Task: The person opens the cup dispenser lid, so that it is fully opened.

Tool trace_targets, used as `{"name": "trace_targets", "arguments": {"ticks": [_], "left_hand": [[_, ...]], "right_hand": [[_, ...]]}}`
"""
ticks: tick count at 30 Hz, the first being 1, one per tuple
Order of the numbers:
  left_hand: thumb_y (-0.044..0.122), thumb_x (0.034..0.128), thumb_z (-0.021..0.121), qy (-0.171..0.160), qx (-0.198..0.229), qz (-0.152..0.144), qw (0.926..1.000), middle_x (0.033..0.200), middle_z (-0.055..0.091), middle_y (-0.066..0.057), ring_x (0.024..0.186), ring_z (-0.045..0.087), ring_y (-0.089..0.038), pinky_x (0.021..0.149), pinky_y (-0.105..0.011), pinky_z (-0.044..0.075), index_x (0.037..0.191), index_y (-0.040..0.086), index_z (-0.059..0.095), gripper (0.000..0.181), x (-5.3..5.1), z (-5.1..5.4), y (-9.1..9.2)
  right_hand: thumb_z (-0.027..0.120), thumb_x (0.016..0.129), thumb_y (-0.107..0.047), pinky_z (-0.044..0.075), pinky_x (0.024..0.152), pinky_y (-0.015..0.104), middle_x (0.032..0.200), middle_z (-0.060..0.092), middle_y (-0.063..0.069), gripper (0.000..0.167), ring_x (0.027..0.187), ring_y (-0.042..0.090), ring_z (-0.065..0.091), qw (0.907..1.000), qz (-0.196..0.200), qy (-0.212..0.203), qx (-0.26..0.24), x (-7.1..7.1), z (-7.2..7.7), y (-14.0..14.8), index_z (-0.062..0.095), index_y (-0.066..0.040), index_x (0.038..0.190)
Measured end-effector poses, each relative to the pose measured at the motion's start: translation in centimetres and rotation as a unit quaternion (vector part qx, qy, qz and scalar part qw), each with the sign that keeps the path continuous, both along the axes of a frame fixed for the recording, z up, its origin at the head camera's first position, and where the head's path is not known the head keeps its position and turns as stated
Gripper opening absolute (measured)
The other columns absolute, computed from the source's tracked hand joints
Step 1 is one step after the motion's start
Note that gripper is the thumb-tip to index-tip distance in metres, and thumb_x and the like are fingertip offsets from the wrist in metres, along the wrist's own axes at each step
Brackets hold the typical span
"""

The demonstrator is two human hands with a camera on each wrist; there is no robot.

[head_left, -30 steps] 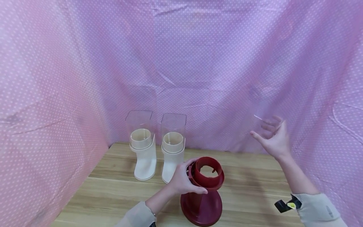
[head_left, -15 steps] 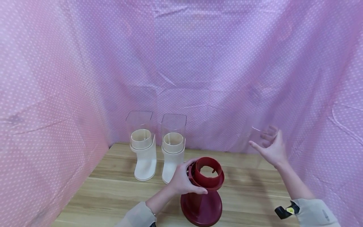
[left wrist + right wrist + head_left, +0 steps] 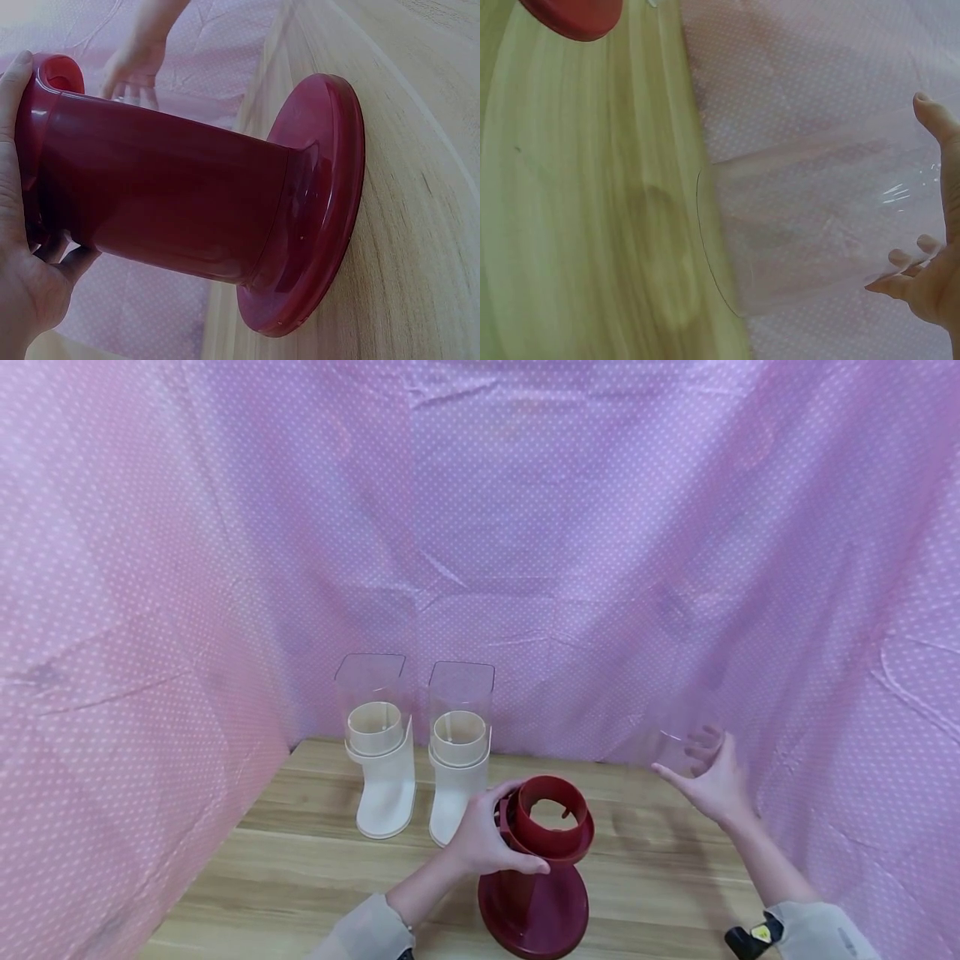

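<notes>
A dark red dispenser stand (image 3: 536, 906) with a round foot and an open ring on top stands upright on the wooden table. My left hand (image 3: 486, 837) grips it just below the ring, thumb in front and fingers behind; the left wrist view shows the red column (image 3: 165, 180) close up. Off to the right, my right hand (image 3: 712, 785) holds a clear see-through container (image 3: 817, 225), its thumb and fingers on opposite sides. The container is hard to make out in the head view. Its thin dark rim shows near the table's back edge in the right wrist view.
Two cream dispensers (image 3: 386, 797) with clear square-topped containers (image 3: 461, 685) stand at the back left, one just behind my left hand. A pink dotted cloth (image 3: 480, 527) hangs around the back and sides of the wooden table (image 3: 300, 868).
My right hand has moved down and slightly left, bringing the clear container lower toward the table. The left hand and the red stand have stayed put.
</notes>
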State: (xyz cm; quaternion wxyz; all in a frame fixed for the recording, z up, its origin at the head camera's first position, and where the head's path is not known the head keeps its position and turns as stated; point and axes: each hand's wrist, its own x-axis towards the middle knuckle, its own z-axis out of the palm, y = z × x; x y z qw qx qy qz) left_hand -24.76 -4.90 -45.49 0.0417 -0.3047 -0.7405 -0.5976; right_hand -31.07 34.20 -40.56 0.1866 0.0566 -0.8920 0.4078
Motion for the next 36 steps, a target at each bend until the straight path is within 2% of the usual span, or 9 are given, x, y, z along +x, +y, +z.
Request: {"name": "trace_targets", "arguments": {"ticks": [6, 9, 12, 14, 18, 25, 30, 33, 36], "left_hand": [[0.022, 0.0619, 0.103, 0.0, -0.001, -0.002, 1.0, 0.133, 0.072, 0.002, 0.115, 0.07, -0.01, 0.097, -0.028, 0.063, 0.146, 0.023, 0.058, 0.095, 0.1, 0.0, 0.2], [0.021, 0.0622, 0.103, -0.001, -0.002, -0.003, 1.0, 0.133, 0.072, 0.001, 0.115, 0.07, -0.01, 0.096, -0.027, 0.063, 0.146, 0.022, 0.058, 0.095, 0.2, 0.0, 0.3], [0.02, 0.0624, 0.103, 0.0, -0.002, -0.004, 1.0, 0.133, 0.072, 0.0, 0.115, 0.07, -0.01, 0.096, -0.027, 0.063, 0.146, 0.022, 0.058, 0.095, 0.2, 0.0, 0.5], [0.019, 0.0626, 0.103, 0.001, -0.001, -0.005, 1.0, 0.133, 0.073, 0.0, 0.115, 0.07, -0.009, 0.096, -0.027, 0.063, 0.147, 0.022, 0.058, 0.095, 0.3, 0.0, 0.5], [0.019, 0.0625, 0.103, 0.008, 0.003, -0.009, 0.9999, 0.132, 0.073, 0.0, 0.114, 0.071, -0.009, 0.095, -0.027, 0.063, 0.147, 0.022, 0.058, 0.096, 0.2, -0.1, 0.7], [0.018, 0.0637, 0.102, 0.009, -0.011, -0.023, 0.9996, 0.134, 0.071, -0.001, 0.116, 0.069, -0.009, 0.099, -0.027, 0.061, 0.15, 0.02, 0.056, 0.097, -0.4, -0.2, 0.2], [0.043, 0.0714, 0.099, 0.037, -0.025, -0.061, 0.9971, 0.142, 0.067, -0.007, 0.124, 0.066, -0.01, 0.107, -0.029, 0.058, 0.156, 0.016, 0.048, 0.103, -1.4, 0.2, -0.6], [0.06, 0.0752, 0.092, 0.071, -0.025, -0.043, 0.9962, 0.147, 0.064, -0.009, 0.132, 0.063, -0.017, 0.111, -0.036, 0.056, 0.159, 0.014, 0.044, 0.107, -1.2, 1.1, -0.6], [0.058, 0.0736, 0.092, 0.09, -0.044, 0.035, 0.9944, 0.147, 0.064, -0.004, 0.133, 0.06, -0.021, 0.107, -0.041, 0.059, 0.156, 0.017, 0.05, 0.101, -0.2, 2.6, 0.3]], "right_hand": [[0.09, 0.087, -0.031, 0.051, 0.105, 0.063, 0.159, 0.039, 0.034, 0.114, 0.136, 0.056, 0.052, 1.0, 0.008, -0.003, 0.001, -0.1, -1.8, 0.4, 0.012, 0.004, 0.161], [0.092, 0.085, -0.031, 0.061, 0.1, 0.046, 0.159, 0.041, 0.031, 0.115, 0.135, 0.054, 0.054, 1.0, -0.002, 0.0, -0.002, -0.1, -2.5, 0.6, 0.013, 0.002, 0.161], [0.093, 0.083, -0.031, 0.063, 0.095, 0.036, 0.158, 0.041, 0.03, 0.116, 0.134, 0.052, 0.055, 0.9999, -0.009, 0.004, -0.008, -0.1, -3.1, 0.8, 0.014, 0.001, 0.161], [0.094, 0.082, -0.03, 0.063, 0.096, 0.039, 0.158, 0.041, 0.031, 0.116, 0.133, 0.053, 0.055, 0.9998, -0.008, 0.005, -0.015, 0.0, -3.6, 0.9, 0.014, 0.001, 0.161], [0.095, 0.081, -0.028, 0.057, 0.102, 0.057, 0.157, 0.042, 0.031, 0.116, 0.133, 0.052, 0.056, 0.9995, -0.009, 0.004, -0.031, 0.1, -4.6, 0.8, 0.015, 0.001, 0.16], [0.095, 0.081, -0.02, 0.049, 0.111, 0.067, 0.158, 0.04, 0.029, 0.116, 0.136, 0.052, 0.054, 0.9975, 0.003, -0.002, -0.071, 0.1, -5.4, -0.3, 0.013, -0.001, 0.16], [0.09, 0.085, -0.018, 0.041, 0.119, 0.068, 0.165, 0.031, 0.032, 0.118, 0.144, 0.054, 0.044, 0.9953, 0.013, -0.017, -0.095, 0.2, -4.4, -0.6, 0.003, -0.004, 0.164], [0.08, 0.095, -0.015, 0.043, 0.125, 0.041, 0.167, 0.029, 0.03, 0.105, 0.146, 0.045, 0.043, 0.9942, 0.017, 0.001, -0.106, 0.3, -3.2, -0.1, 0.002, -0.004, 0.165], [0.072, 0.101, -0.013, 0.044, 0.109, 0.009, 0.161, 0.038, 0.027, 0.085, 0.136, 0.019, 0.052, 0.9941, 0.018, 0.044, -0.098, 0.2, -2.0, 0.4, 0.016, 0.0, 0.163]]}}
